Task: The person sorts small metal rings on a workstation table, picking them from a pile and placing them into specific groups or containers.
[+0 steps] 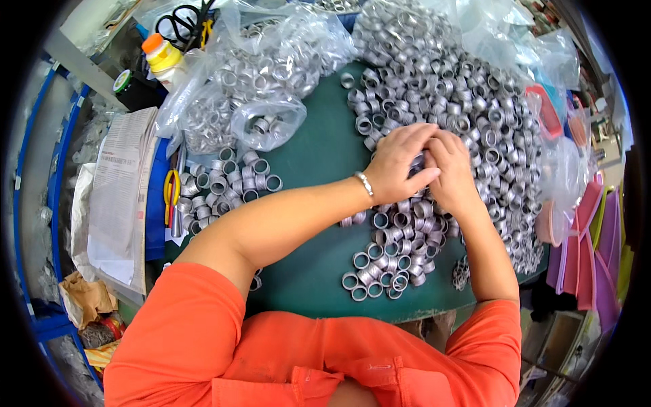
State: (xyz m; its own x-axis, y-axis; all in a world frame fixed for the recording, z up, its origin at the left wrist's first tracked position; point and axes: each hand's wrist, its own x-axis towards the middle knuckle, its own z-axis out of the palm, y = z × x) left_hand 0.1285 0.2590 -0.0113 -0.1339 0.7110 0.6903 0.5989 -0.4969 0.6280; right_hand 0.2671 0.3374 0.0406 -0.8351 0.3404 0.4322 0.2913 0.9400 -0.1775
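A big heap of short grey metal rings spreads over the right half of the green table. At its near left edge my left hand and my right hand meet, their fingers bent and overlapping. Both are closed in a cup around some metal rings, of which only a little grey shows between the thumb and fingers; how many are inside is hidden. Nearer my body, below the hands, lies a looser group of rings. Another small pile of rings sits left, beyond my left forearm.
Clear plastic bags of metal parts stand at the back left. Beside them are a white and yellow bottle with an orange cap and black scissors. Yellow-handled scissors and newspaper lie left. Pink and purple strips hang right.
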